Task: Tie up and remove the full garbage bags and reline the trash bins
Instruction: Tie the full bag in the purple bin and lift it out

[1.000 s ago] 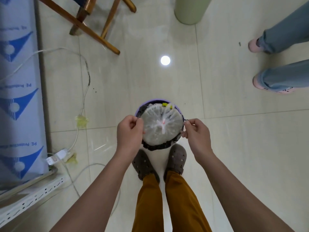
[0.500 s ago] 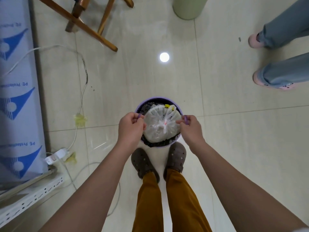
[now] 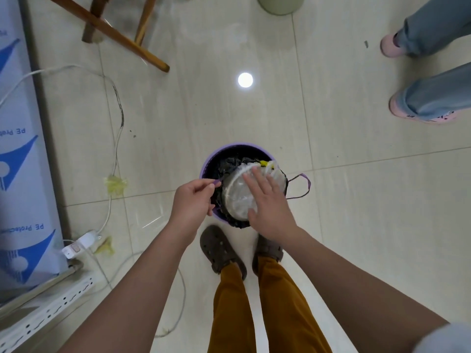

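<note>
A small purple trash bin point(image 3: 230, 149) stands on the tile floor just ahead of my feet. A black garbage bag point(image 3: 224, 165) with purple drawstrings lines it. Inside lies a clear plastic bag point(image 3: 235, 193) of white waste. My left hand point(image 3: 192, 203) pinches the left purple drawstring at the bin's left rim. My right hand point(image 3: 267, 202) lies flat and open on top of the clear plastic bag. The right drawstring loop point(image 3: 302, 186) hangs free over the bin's right side.
White cables and a power strip point(image 3: 81, 243) lie on the floor at the left beside a blue-printed panel point(image 3: 17, 159). Wooden chair legs point(image 3: 114, 34) stand at the upper left, a pale green bin point(image 3: 280, 5) at the top. Another person's feet point(image 3: 420, 108) are at the right.
My right hand has let go of the right drawstring and moved onto the clear bag, fingers spread. The left hand still pinches its drawstring. The black bag's edge has gathered inward.
</note>
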